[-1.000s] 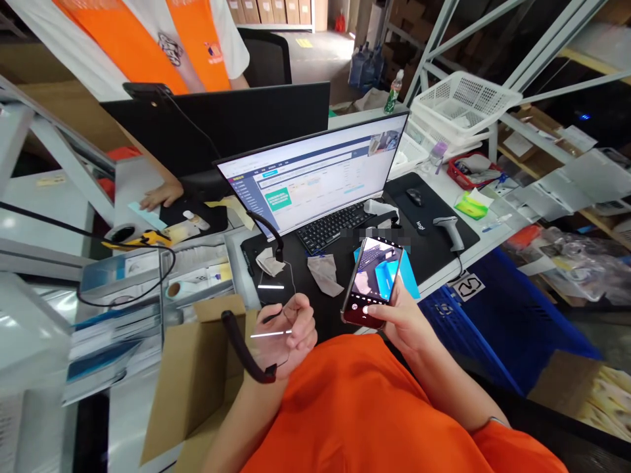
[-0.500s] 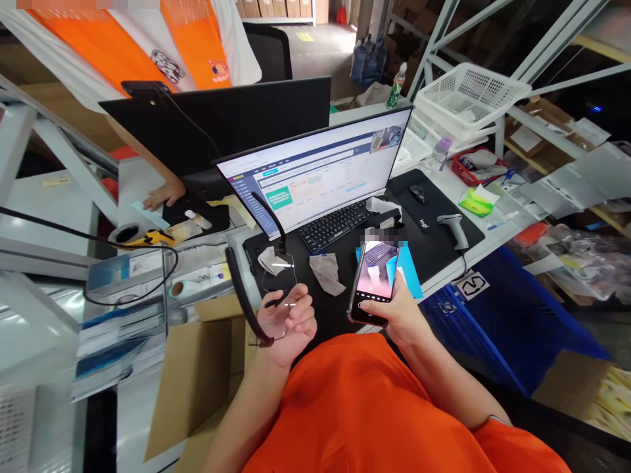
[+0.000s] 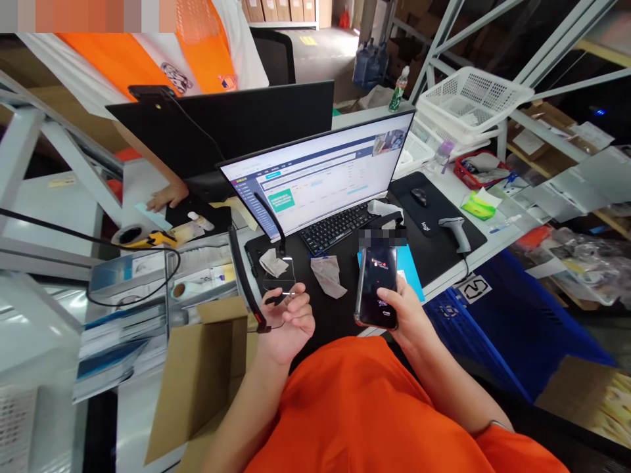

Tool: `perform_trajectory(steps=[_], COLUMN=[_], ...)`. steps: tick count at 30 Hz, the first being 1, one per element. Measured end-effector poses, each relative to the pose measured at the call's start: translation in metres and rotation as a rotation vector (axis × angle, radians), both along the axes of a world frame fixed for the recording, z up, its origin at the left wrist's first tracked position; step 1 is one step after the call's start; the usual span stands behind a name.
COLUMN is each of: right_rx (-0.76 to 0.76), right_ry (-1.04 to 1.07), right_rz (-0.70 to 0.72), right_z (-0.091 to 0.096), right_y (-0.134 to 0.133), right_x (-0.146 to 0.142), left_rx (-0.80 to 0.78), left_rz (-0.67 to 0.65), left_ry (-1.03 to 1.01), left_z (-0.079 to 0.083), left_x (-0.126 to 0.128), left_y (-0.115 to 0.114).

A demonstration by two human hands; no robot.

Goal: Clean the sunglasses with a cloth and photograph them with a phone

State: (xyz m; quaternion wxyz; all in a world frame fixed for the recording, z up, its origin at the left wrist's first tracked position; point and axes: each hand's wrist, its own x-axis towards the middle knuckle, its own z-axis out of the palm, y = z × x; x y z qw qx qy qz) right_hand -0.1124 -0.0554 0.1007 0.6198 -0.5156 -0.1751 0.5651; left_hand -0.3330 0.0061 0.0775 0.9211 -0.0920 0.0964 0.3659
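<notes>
left grip (image 3: pixel 290 326) pinches clear eyeglasses (image 3: pixel 279 276) with black arms; right grip (image 3: pixel 407 314) curls round a smartphone (image 3: pixel 376 287), both in front of the keyboard (image 3: pixel 338 226).

We've got a warehouse-type spot here: white steel shelving (image 3: pixel 438 46) runs along the right, with stacked white plastic baskets (image 3: pixel 476 98) up on it. Our white desk (image 3: pixel 463 270) sits in the middle, a black office chair (image 3: pixel 276 56) just past it. Far off, brown cartons (image 3: pixel 279 10) line a shelf over a bright, pale floor (image 3: pixel 325 52), and there's a big blue plastic crate (image 3: pixel 473 335) down near the right.
</notes>
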Motion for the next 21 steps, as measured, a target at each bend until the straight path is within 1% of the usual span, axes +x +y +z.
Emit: perform_trajectory(steps=[2, 4, 9, 12, 15, 19, 21], right_rx=[0.006, 0.046, 0.123, 0.149, 0.181, 0.198, 0.187], right_ry=[0.005, 0.036, 0.071, 0.071, 0.065, 0.019, -0.011], right_rz=[-0.003, -0.011, -0.023, 0.007, 0.041, 0.031, 0.076], right_z=[0.0, 0.003, 0.018, 0.023, 0.022, 0.017, 0.015], right_y=[0.0, -0.002, -0.007, -0.01, -0.013, -0.018, -0.022], right_x=[0.001, 0.002, 0.003, 0.007, 0.01, 0.011, 0.011], left_rx=[0.004, 0.011, 0.023, 0.051, 0.077, 0.089, 0.09], left_rz=[0.011, 0.014, 0.01, 0.007, 0.007, 0.0, -0.007], left_ry=[0.014, 0.023, 0.018, 0.003, -0.003, 0.006, 0.015], left_z=[-0.001, -0.001, -0.001, 0.0, 0.002, 0.004, 0.005], left_x=[-0.001, -0.002, -0.002, -0.002, -0.001, 0.001, 0.003], left_y=[0.0, 0.0, 0.0, -0.001, -0.001, -0.003, -0.003])
